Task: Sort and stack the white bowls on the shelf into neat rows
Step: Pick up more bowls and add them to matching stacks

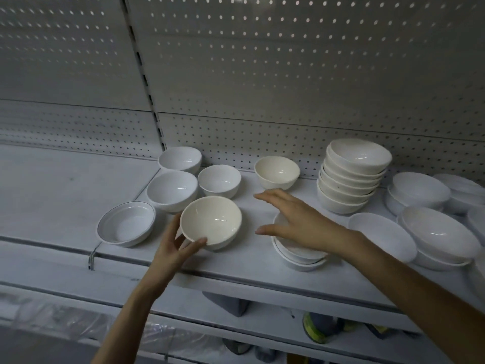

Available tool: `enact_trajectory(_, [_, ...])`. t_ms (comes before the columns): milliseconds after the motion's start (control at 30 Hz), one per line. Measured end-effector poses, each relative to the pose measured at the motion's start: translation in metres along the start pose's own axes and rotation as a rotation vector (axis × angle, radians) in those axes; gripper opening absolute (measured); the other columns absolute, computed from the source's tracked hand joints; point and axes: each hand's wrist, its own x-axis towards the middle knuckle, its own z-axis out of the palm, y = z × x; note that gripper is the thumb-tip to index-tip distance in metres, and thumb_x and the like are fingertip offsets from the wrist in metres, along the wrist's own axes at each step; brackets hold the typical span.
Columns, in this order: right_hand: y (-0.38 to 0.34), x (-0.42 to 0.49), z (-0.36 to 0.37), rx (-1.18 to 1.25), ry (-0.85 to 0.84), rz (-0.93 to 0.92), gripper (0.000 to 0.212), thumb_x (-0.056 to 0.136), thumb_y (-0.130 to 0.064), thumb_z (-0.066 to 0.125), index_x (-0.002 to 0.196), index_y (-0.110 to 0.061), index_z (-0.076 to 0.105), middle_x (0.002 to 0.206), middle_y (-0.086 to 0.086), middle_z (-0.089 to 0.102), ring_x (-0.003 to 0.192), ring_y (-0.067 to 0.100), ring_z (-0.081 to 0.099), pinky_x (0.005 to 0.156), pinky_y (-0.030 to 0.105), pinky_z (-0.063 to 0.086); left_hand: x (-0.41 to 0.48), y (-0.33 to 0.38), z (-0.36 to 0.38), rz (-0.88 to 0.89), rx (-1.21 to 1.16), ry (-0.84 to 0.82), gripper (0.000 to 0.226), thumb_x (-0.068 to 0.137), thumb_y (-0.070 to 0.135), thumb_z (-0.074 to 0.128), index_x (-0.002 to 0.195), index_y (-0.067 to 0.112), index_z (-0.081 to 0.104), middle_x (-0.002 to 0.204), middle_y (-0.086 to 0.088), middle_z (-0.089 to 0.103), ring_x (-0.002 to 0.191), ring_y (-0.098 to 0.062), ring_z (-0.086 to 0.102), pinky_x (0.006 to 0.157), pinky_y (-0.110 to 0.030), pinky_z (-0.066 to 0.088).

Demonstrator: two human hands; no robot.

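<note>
My left hand [175, 245] grips the near rim of a cream bowl [210, 222] at the front of the white shelf [236, 269]. My right hand [296, 219] hovers open, fingers spread, over a low stack of shallow white dishes [299, 256]. Three white bowls [172, 189] [180, 158] [219, 179] stand behind the cream bowl. Another cream bowl [277, 171] stands alone near the back. A tall leaning stack of cream bowls [351, 177] rises at the back right.
A grey-rimmed shallow dish [127, 223] lies at the left by the shelf joint. More stacks of wide white bowls [441, 235] [420, 193] crowd the right end. A pegboard back panel [262, 88] stands behind. Items sit on the lower shelf [317, 327].
</note>
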Motion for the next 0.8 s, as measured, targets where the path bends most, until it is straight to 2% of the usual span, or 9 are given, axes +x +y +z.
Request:
enact_trajectory(100, [-0.008,0.035,0.016,-0.019,-0.100,0.012,0.092,0.076,-0.056,0.066,0.147,-0.027,0.016,0.152,-0.009,0.018,0.136,0.011,0.026,0.110,0.032,0.028,0.004,0.000,-0.004,0.002,0.025,-0.080,0.095,0.060,0.034,0.084,0.140,0.034,0.034,0.137,0.016,0.047,0.120,0.003,0.052,0.085,-0.012,0.049])
enact_trajectory(167, [-0.012,0.056,0.028,0.004,-0.150,0.027,0.098,0.069,-0.056,0.074,0.145,-0.027,0.019,0.150,-0.005,0.025,0.135,0.014,0.029,0.110,0.039,0.031,0.008,0.000,-0.005,0.021,0.071,-0.101,0.093,0.064,0.023,0.082,0.141,0.033,0.030,0.139,0.013,0.044,0.121,0.003,0.051,0.085,-0.011,0.048])
enact_trajectory(300, [-0.013,0.082,0.041,0.035,-0.244,0.071,0.106,0.061,-0.049,0.082,0.143,-0.021,0.020,0.145,-0.001,0.032,0.131,0.016,0.033,0.108,0.035,0.033,0.013,-0.003,-0.009,0.049,0.114,-0.083,0.101,0.055,0.038,0.084,0.141,0.032,0.030,0.140,0.012,0.044,0.126,-0.009,0.049,0.091,-0.016,0.049])
enact_trajectory(500, [-0.011,0.086,0.041,0.105,-0.333,0.170,0.126,0.046,-0.056,0.082,0.144,-0.019,0.012,0.146,-0.004,0.030,0.133,0.016,0.033,0.110,0.037,0.034,0.015,-0.010,-0.009,0.049,0.121,-0.035,0.106,0.048,0.045,0.085,0.140,0.034,0.033,0.135,0.016,0.047,0.124,-0.012,0.051,0.095,-0.024,0.050])
enact_trajectory(567, [-0.010,0.085,0.042,0.129,-0.300,0.175,0.118,0.051,-0.047,0.086,0.142,-0.018,0.017,0.142,-0.005,0.034,0.131,0.016,0.035,0.107,0.032,0.036,0.015,-0.008,-0.007,0.054,0.096,-0.008,0.105,0.045,0.044,0.086,0.137,0.035,0.037,0.131,0.019,0.050,0.121,-0.008,0.053,0.089,-0.019,0.051])
enact_trajectory(667, [-0.010,0.081,0.034,0.196,-0.258,0.121,0.098,0.062,-0.026,0.086,0.138,-0.018,0.026,0.124,-0.019,0.038,0.114,-0.002,0.041,0.089,0.000,0.031,0.016,-0.002,-0.006,0.085,0.088,0.027,0.101,0.043,0.043,0.087,0.133,0.036,0.041,0.126,0.022,0.055,0.118,-0.005,0.055,0.086,-0.016,0.051])
enact_trajectory(700, [-0.009,0.081,0.030,0.224,-0.241,0.105,0.091,0.065,-0.020,0.085,0.137,-0.019,0.028,0.120,-0.022,0.037,0.110,-0.005,0.041,0.085,-0.003,0.031,0.017,0.002,-0.006,0.104,0.085,0.034,0.100,0.045,0.042,0.087,0.134,0.035,0.042,0.126,0.022,0.056,0.119,-0.004,0.055,0.087,-0.017,0.052])
enact_trajectory(733, [-0.009,0.082,0.025,0.246,-0.220,0.095,0.089,0.066,-0.019,0.085,0.135,-0.021,0.029,0.122,-0.020,0.038,0.113,-0.003,0.041,0.089,0.001,0.033,0.019,0.006,-0.006,0.123,0.088,0.038,0.100,0.046,0.042,0.087,0.135,0.035,0.042,0.127,0.022,0.055,0.120,-0.003,0.053,0.088,-0.019,0.052])
enact_trajectory(800, [-0.007,0.083,0.017,0.295,-0.147,0.104,0.090,0.063,-0.028,0.086,0.133,-0.025,0.030,0.130,-0.015,0.041,0.121,0.004,0.042,0.100,0.019,0.038,0.026,0.020,-0.004,0.167,0.107,0.041,0.094,0.048,0.044,0.086,0.131,0.041,0.043,0.128,0.024,0.053,0.119,-0.001,0.053,0.086,-0.019,0.053])
